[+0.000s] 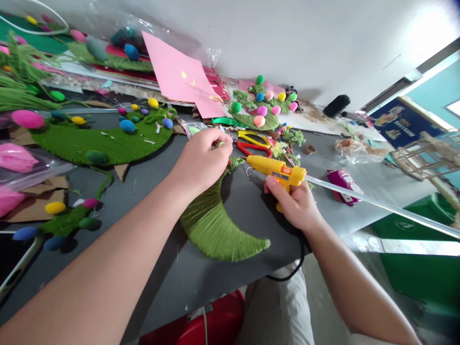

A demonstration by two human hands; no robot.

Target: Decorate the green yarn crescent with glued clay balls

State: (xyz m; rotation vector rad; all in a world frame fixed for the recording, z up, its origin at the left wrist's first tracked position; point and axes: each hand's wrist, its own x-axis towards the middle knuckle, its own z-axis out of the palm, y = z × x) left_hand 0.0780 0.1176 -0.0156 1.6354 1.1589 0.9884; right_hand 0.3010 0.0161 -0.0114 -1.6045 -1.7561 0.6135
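Observation:
A crescent wrapped in green yarn (212, 225) lies on the grey table, its tips pointing right. My left hand (206, 160) is closed over the upper part of the crescent, fingers curled together. A bit of light green shows at those fingers, but what they hold is mostly hidden. In my right hand (293, 201) is a yellow hot glue gun (269, 166), gripped by the handle with its nozzle pointing left, near the crescent's upper tip. A long clear glue stick (373, 200) sticks out of its back end. Thin strands of glue hang by the nozzle.
Red-handled pliers (253, 147) and yellow-handled pliers (253, 137) lie behind the crescent. Green yarn crescents with coloured eggs (118, 143) are at left and back. A pink sheet (179, 72) leans near the wall. A purple packet (345, 187) lies right. A black cord (300, 263) hangs over the front edge.

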